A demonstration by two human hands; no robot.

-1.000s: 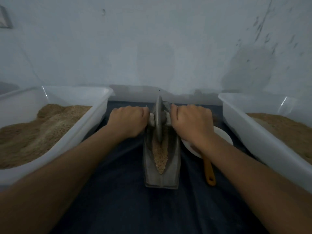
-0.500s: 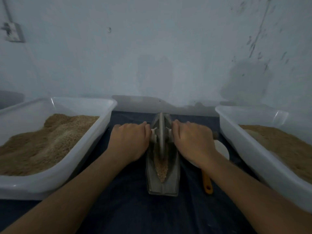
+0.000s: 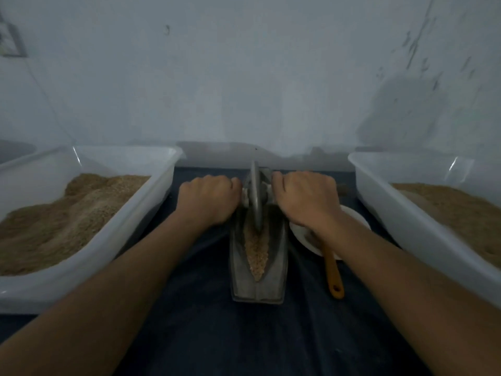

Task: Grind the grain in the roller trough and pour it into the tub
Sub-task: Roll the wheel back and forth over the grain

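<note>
A grey metal roller trough [image 3: 257, 290] lies lengthwise on the dark cloth in the middle, with tan grain [image 3: 257, 249] along its groove. A metal roller wheel [image 3: 255, 196] stands on edge at the trough's far end. My left hand [image 3: 207, 198] is closed on the wheel's left handle and my right hand [image 3: 305, 198] on its right handle. A white tub [image 3: 160, 169] heaped with ground grain sits at the left. Another white tub [image 3: 379, 207] with grain sits at the right.
A white plate [image 3: 357, 215] lies right of the trough, partly under my right forearm, with an orange-handled utensil [image 3: 333, 275] resting on it. A pale wall rises close behind the table. Dark cloth [image 3: 244, 337] covers the near table.
Both hands have rolled the wheel away from me, from mid-trough to the far end, which uncovers more grain in the groove. The camera view has shifted a little.
</note>
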